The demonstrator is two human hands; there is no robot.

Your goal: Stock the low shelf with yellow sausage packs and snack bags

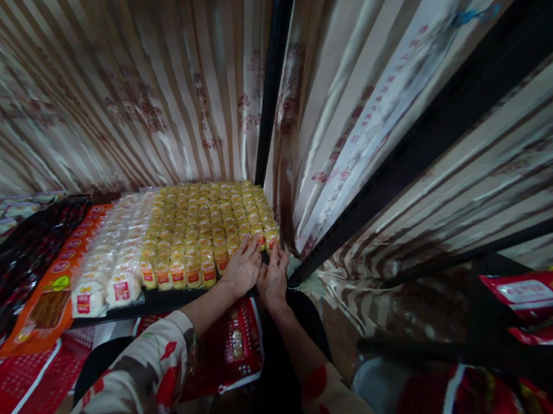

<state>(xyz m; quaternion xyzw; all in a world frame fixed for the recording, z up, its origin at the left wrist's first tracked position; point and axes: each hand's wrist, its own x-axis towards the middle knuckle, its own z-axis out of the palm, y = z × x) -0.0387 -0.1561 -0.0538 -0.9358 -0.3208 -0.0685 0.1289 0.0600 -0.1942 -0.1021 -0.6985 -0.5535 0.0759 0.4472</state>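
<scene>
While my left fingers (250, 247) lie extended against the yellow packs (203, 226), my right fingers (275, 257) touch the corner pack (271, 238), gripping or not, I cannot tell

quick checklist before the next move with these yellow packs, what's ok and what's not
1. Left hand at the front row of yellow packs: ok, fingers resting on it.
2. Right hand at the row's right end: ok, fingertips by the corner pack.
3. Firm grip on a pack: cannot tell, the fingers hide it.
4. Yellow packs lined up in rows: ok.
5. White packs grouped apart by type: ok, just left of the yellow ones.
6. Whole front row in sight: not ok, the hands cover part.
</scene>
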